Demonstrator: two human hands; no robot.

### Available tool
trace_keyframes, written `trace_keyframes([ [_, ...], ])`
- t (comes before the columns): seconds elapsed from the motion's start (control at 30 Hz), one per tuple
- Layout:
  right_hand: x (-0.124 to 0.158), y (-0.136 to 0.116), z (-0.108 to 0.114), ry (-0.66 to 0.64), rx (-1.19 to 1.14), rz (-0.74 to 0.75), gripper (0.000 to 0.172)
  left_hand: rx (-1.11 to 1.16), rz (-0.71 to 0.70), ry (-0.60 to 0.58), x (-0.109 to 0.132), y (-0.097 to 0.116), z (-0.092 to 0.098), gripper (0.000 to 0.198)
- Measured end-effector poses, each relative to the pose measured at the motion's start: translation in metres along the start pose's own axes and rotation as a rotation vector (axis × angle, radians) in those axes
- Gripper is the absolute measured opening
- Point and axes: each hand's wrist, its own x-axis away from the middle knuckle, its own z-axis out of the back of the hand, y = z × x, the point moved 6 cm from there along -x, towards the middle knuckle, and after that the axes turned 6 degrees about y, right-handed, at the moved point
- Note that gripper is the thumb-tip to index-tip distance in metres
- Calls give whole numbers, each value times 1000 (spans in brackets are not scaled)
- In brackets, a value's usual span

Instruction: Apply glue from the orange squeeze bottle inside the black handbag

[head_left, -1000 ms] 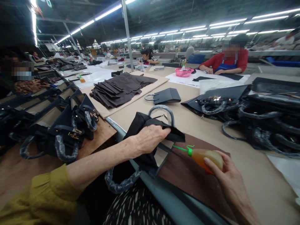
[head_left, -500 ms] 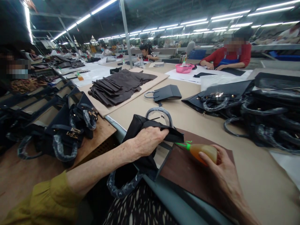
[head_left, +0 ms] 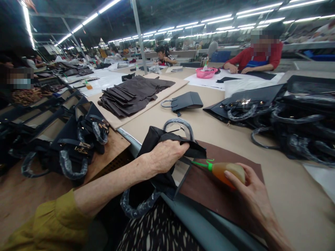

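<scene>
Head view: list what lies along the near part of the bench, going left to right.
Cluster of dark handbags with wrapped handles → left hand gripping the black bag → green nozzle of the glue bottle → right hand holding that bottle, over the brown sheet.

Glue bottle (head_left: pixel 230 171) right of handbag (head_left: pixel 162 139)

Long rows of white tube lights (head_left: pixel 214 21) run across the dark ceiling and light the hall evenly from above. The tan bench (head_left: pixel 225 132) is bright, with only soft, short shadows. The black bags (head_left: pixel 300 118) show small glints on their wrapped handles. The wide lens bends straight lines toward the edges and stretches the corners. Faces are blurred out; far workers are small and soft.
</scene>
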Motion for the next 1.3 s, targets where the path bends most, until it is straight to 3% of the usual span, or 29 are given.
trace_keyframes([
  [0.43,10,-5,2,-45,17,-15,67,-7,-24,14,-1,3,-3,28],
  [0.9,15,-6,2,83,67,73,73,-13,-11,-5,0,3,-5,30],
  [1.3,17,-9,3,14,46,-8,72,2,-1,-25,0,4,-3,31],
])
